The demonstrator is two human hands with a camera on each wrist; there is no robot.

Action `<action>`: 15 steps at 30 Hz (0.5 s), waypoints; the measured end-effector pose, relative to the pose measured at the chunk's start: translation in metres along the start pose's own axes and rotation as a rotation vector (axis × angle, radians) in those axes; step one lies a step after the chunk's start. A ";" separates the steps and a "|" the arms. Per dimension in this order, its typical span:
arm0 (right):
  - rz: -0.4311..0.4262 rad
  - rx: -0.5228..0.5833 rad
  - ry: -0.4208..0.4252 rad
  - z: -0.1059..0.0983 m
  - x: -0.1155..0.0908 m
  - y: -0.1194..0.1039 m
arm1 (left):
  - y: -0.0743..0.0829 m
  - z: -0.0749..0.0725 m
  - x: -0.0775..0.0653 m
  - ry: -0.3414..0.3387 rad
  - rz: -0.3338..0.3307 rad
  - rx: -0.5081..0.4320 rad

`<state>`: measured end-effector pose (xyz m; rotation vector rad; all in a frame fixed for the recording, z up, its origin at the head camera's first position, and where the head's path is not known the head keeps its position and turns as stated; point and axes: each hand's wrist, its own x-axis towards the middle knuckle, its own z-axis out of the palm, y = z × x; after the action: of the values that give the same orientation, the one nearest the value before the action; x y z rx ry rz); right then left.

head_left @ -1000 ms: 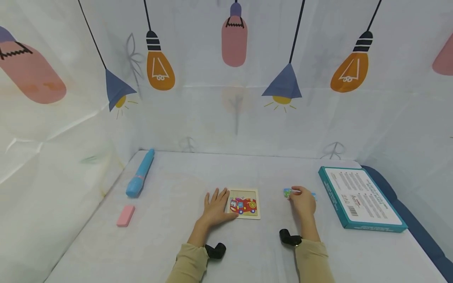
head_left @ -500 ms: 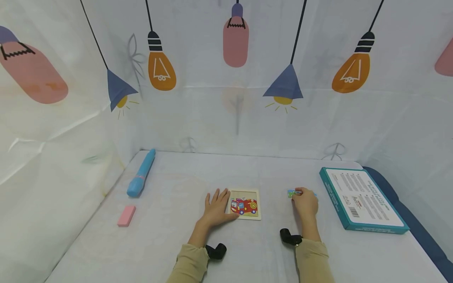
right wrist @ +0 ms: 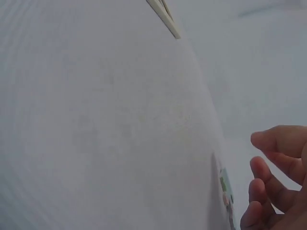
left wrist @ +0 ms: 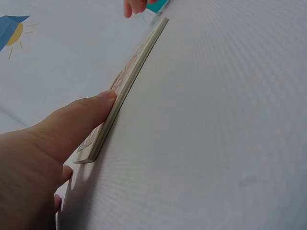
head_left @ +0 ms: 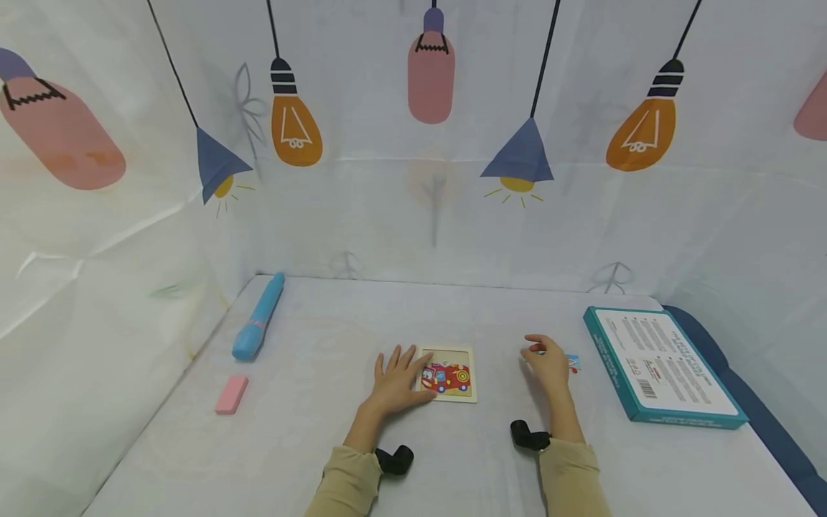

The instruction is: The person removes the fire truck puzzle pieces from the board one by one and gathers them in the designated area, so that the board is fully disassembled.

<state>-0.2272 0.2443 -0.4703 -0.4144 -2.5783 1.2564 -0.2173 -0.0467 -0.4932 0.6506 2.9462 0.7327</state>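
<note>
From the right wrist, most of what shows is the white table cover (right wrist: pixel 96 120), faintly ribbed and slightly blurred. The right hand (right wrist: pixel 276 182) comes in at the lower right corner, lifted a little off the cover, its fingers (right wrist: pixel 261 172) loosely curled with nothing between them. Just left of those fingers, a small puzzle piece (right wrist: pixel 226 190) lies flat on the cover, seen nearly edge-on, with specks of green and red on it; it is close to the fingers but apart from them. Well away from the hand, at the top edge, the thin pale corner of the puzzle board (right wrist: pixel 165 17) pokes in.
</note>
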 end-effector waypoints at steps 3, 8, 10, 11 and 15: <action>-0.024 0.058 -0.078 0.003 -0.002 -0.003 | 0.000 -0.001 0.000 0.002 0.007 0.008; -0.040 0.084 -0.135 0.011 -0.006 -0.009 | 0.001 -0.001 -0.001 0.005 0.028 -0.007; -0.040 0.088 -0.150 0.015 -0.009 -0.012 | 0.001 0.000 -0.001 0.006 0.048 -0.007; -0.037 0.090 -0.159 0.017 -0.010 -0.013 | 0.001 0.000 -0.001 0.005 0.059 -0.005; -0.029 0.077 -0.206 0.024 -0.015 -0.020 | 0.002 0.000 -0.001 -0.002 0.109 -0.007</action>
<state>-0.2247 0.2093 -0.4701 -0.2423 -2.6803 1.4521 -0.2157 -0.0455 -0.4919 0.8167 2.9244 0.7496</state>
